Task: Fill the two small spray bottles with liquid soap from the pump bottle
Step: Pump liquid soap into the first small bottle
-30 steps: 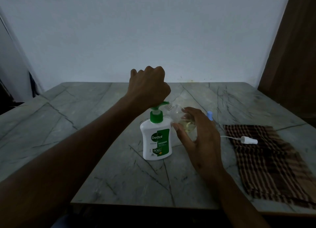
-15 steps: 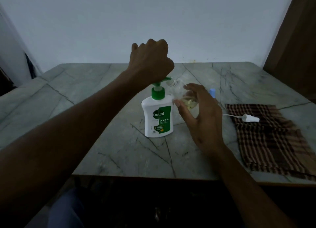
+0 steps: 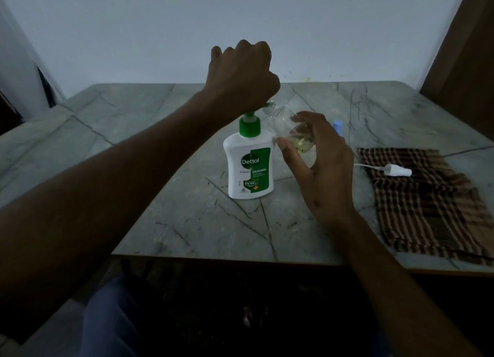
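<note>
Yellowish soap pools in the tilted spray bottle (image 3: 291, 132).

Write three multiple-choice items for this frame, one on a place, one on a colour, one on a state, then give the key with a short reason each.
1. Where does the detached white spray head lie?
A. On the checked cloth
B. Inside the pump bottle
C. On the floor

2. What colour is the collar of the pump bottle?
A. Red
B. Green
C. Black

3. What is the state of the clear small bottle?
A. Capped and lying flat on the table
B. Full to the brim
C. Open, tilted, with a little yellowish liquid at the bottom

Key: 1 A, the head rests on the cloth's near-left part, its tube trailing onto the table. 2 B, the collar under the left hand is green. 3 C, the right hand has it in its grip with the open neck at the nozzle.
</note>
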